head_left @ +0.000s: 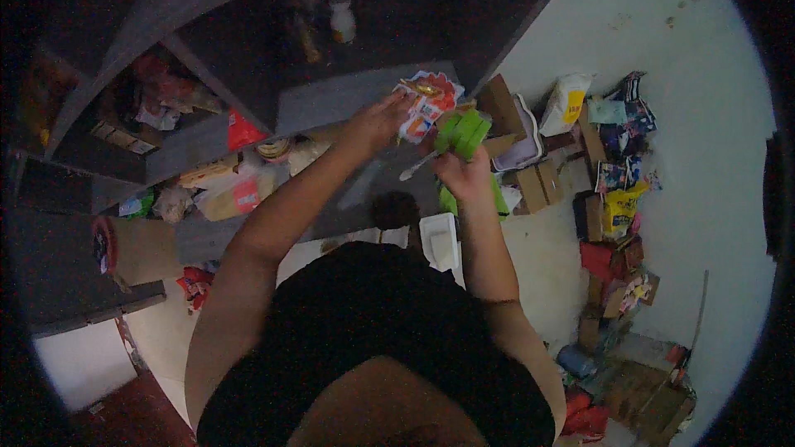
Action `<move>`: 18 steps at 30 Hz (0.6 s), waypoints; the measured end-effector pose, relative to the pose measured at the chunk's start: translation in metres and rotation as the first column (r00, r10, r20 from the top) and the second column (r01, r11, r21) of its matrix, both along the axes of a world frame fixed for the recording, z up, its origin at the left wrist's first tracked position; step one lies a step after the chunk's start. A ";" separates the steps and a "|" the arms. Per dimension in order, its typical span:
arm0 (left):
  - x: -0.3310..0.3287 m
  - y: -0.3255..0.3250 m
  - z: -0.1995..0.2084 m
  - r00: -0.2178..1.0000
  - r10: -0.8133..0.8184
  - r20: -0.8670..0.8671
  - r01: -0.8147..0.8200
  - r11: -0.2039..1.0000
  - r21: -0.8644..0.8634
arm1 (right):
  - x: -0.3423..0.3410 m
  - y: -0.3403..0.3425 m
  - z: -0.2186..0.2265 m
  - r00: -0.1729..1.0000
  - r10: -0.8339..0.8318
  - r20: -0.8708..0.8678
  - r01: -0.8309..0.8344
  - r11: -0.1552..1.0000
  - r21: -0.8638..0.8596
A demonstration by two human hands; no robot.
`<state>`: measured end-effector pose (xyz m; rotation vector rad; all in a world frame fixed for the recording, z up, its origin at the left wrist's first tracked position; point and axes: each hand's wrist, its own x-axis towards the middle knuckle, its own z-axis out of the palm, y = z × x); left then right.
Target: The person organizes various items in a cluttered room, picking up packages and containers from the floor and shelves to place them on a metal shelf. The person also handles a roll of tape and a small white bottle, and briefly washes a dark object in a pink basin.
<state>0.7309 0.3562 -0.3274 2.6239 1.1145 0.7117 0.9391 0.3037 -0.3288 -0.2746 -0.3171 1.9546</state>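
Observation:
My left hand (383, 122) reaches up to the shelf edge. Its fingers are closed on a red, white and orange printed cutout (432, 95) with a wavy edge, perhaps paper or thin card. Close beside it on the right, my right hand (464, 172) is wrapped around a bright green folded bundle (464, 134), whose kind is hard to make out in the dim light. A thin whitish stick (416, 167) pokes out to the left near this hand; whether it belongs to the green bundle I cannot tell.
A dark shelf unit (281, 108) spans the front, with a white bottle (342, 18) inside and bagged goods (240, 186) lower left. A white plastic tub (440, 242) stands near my body. Cardboard boxes (534, 186) and bags line the wall at right.

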 end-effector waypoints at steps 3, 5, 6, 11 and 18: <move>-0.012 -0.038 -0.001 0.970 -0.159 0.186 0.131 0.980 0.153 | -0.010 -0.014 -0.014 1.000 -0.002 0.027 0.004 0.998 -0.060; -0.013 -0.063 -0.001 0.953 -0.020 0.302 0.086 0.975 -0.206 | -0.024 -0.025 -0.006 0.987 -0.018 0.157 0.027 0.998 -0.056; -0.012 -0.070 0.001 0.941 0.118 0.317 0.046 0.883 -0.467 | -0.029 -0.028 -0.001 0.975 -0.020 0.221 0.031 0.998 -0.046; -0.011 -0.085 0.009 0.977 -0.136 0.162 0.193 0.885 -0.424 | -0.027 -0.034 -0.020 0.985 0.115 0.128 -0.122 0.991 0.052; -0.028 -0.099 0.004 0.990 -0.137 -0.017 0.137 0.989 0.060 | -0.027 -0.045 -0.050 0.976 0.186 0.113 -0.172 0.977 -0.125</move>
